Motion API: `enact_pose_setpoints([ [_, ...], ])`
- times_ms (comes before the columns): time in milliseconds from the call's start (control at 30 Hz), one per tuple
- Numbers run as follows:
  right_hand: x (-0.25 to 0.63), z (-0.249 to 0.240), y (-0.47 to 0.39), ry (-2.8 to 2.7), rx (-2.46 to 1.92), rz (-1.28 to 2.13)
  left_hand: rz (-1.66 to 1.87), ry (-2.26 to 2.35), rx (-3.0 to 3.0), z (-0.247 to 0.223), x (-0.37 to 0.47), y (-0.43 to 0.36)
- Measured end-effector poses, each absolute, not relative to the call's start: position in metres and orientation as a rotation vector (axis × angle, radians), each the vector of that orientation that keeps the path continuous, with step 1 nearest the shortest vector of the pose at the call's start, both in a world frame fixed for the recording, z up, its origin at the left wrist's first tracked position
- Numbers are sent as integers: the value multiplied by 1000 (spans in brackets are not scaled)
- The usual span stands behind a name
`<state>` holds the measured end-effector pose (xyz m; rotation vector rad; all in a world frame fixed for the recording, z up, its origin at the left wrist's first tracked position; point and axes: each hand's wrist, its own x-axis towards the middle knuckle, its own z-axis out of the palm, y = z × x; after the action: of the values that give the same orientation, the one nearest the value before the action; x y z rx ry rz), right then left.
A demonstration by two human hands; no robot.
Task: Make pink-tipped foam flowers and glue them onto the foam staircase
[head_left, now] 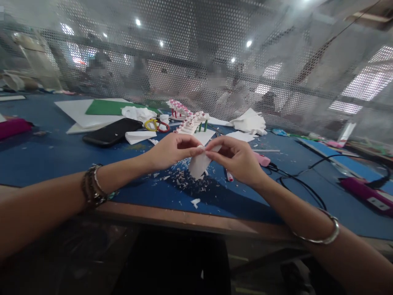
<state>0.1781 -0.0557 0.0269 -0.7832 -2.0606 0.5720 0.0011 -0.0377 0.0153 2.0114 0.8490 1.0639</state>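
And here both hands meet above the front edge of the worktop (138, 193), left hand (172, 151) and right hand (238, 157) each pinching the white paper piece (199, 164) between thumb and fingers, its lower part hanging over the paper scraps (184, 180)! Right behind the hands stands the white model (192, 121) with its red and green posts, the yellow-and-red scissors (156, 125) to its left, then the black phone-like object (112, 132), while over towards the right edge lies a magenta power strip (365, 196), black cables (302, 186) curling beside it

Both hands (205, 157) pinched close together.
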Motion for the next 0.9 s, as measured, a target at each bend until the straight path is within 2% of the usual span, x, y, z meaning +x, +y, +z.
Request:
enact_pose_setpoints([
  [267,183,26,-54,-2161,-805,491,1012,892,2057,16,1,-38],
  [700,185,26,-56,-2243,-838,34,976,806,2078,15,0,-36],
  [900,181,26,-57,-2231,-852,128,1005,783,2039,13,1,-38],
])
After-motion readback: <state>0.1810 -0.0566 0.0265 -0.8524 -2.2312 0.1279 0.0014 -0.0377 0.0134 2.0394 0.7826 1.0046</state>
